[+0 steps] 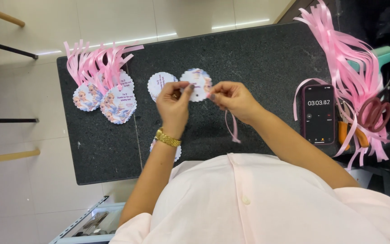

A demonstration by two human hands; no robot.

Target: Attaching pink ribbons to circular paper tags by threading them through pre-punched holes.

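A dark speckled stone table (258,49) carries everything. Just beyond the left hand (173,106) lies a single round scalloped tag (159,83). Far off to that hand's left sits a heap of finished tags with pink ribbons (104,86). Well out past the right hand (235,97), to its right, lie a phone (318,114), loose pink ribbon strips (346,58) and brown-handled scissors (374,114).
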